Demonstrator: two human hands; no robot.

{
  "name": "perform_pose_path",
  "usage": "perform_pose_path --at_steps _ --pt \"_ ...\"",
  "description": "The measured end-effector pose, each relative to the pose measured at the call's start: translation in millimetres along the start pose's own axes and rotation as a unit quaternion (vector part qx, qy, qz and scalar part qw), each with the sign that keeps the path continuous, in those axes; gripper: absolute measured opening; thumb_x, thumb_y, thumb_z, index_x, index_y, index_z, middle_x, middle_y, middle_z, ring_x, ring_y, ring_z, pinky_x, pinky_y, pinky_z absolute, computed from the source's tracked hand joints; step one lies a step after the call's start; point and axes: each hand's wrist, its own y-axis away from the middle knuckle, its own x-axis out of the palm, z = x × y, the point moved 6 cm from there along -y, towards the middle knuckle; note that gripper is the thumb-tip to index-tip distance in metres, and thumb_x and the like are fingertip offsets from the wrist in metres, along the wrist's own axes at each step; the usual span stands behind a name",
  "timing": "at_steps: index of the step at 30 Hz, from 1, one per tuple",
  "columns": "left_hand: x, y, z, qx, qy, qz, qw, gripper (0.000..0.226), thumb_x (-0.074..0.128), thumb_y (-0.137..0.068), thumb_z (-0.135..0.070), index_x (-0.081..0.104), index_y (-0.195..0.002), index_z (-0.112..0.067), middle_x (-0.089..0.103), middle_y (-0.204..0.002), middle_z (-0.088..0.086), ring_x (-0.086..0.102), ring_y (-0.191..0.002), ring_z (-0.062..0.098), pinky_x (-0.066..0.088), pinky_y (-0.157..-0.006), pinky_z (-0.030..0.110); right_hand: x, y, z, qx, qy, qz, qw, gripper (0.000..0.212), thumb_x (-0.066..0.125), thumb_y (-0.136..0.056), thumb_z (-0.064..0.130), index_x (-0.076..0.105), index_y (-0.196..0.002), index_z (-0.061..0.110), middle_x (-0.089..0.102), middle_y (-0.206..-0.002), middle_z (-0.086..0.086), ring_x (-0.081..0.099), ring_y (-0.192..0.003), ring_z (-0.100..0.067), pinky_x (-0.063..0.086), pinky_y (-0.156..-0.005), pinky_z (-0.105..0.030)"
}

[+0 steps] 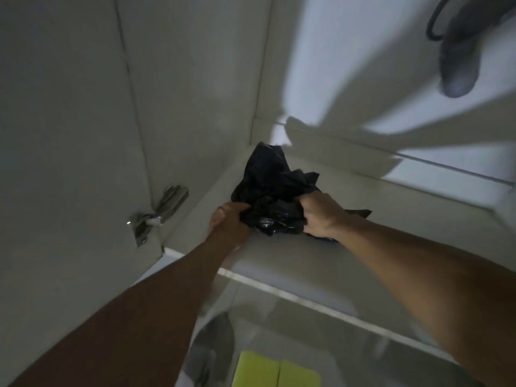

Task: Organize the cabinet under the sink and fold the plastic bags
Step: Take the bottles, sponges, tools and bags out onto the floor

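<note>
**Both hands gather crumpled black bag in cabinet corner**

Left hand (227, 223) and right hand (318, 216) clamped from opposite sides on a crumpled black plastic bag (275, 196), fingers curled tight into the film. Bag bunched between the grips on the cabinet floor (279, 258), pressed toward the back corner beyond the knuckles; likely gathered for lifting out and folding. Door hinge (159, 213) just left of the left grip.

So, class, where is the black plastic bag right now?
The black plastic bag sits crumpled in the cabinet's back left corner, gripped between the left hand and right hand.
</note>
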Motion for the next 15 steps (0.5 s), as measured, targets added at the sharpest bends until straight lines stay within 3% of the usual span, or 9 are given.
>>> perform_pose_path --at_steps 5,10,12,15 --pt "-41.2 85.2 5.3 0.027 -0.038 -0.004 0.999 0.034 0.054 -0.081 0.000 0.069 -0.111 -0.009 0.068 -0.103 0.018 0.063 -0.098 0.034 0.050 -0.083 0.037 -5.2 62.0 62.5 0.016 -0.058 0.000 0.998 0.014 0.068 -0.085 0.020 0.069 -0.094 0.010 0.069 -0.093 -0.012 0.064 -0.086 -0.031 0.050 -0.074 -0.033" --pt "-103.7 172.4 -6.0 0.043 -0.079 -0.026 0.996 0.035 0.052 -0.079 -0.005 0.074 -0.103 -0.017 0.072 -0.095 0.012 0.066 -0.089 0.029 0.053 -0.078 0.032 -18.0 124.5 129.6 -0.001 -0.105 0.002 0.995 0.007 0.066 -0.085 0.011 0.068 -0.090 0.007 0.069 -0.088 -0.013 0.065 -0.082 -0.032 0.051 -0.072 -0.036" --pt "-125.3 214.6 -13.3 0.052 -0.101 -0.026 0.993 0.037 0.048 -0.074 -0.016 0.074 -0.099 -0.015 0.072 -0.092 0.012 0.066 -0.088 0.029 0.051 -0.072 0.029 -20.0 154.6 155.6 -0.029 -0.097 -0.012 0.995 0.007 0.066 -0.083 0.010 0.067 -0.090 0.008 0.068 -0.088 -0.014 0.065 -0.081 -0.032 0.048 -0.068 -0.032" --pt "-147.8 300.8 -29.5 0.066 -0.125 -0.016 0.990 0.028 0.045 -0.071 -0.020 0.070 -0.080 -0.011 0.064 -0.070 0.009 0.063 -0.071 0.028 0.039 -0.056 0.024 -22.9 218.8 191.8 -0.048 -0.108 -0.012 0.993 0.007 0.066 -0.083 0.009 0.063 -0.083 0.015 0.067 -0.083 -0.010 0.063 -0.078 -0.028 0.048 -0.068 -0.031"
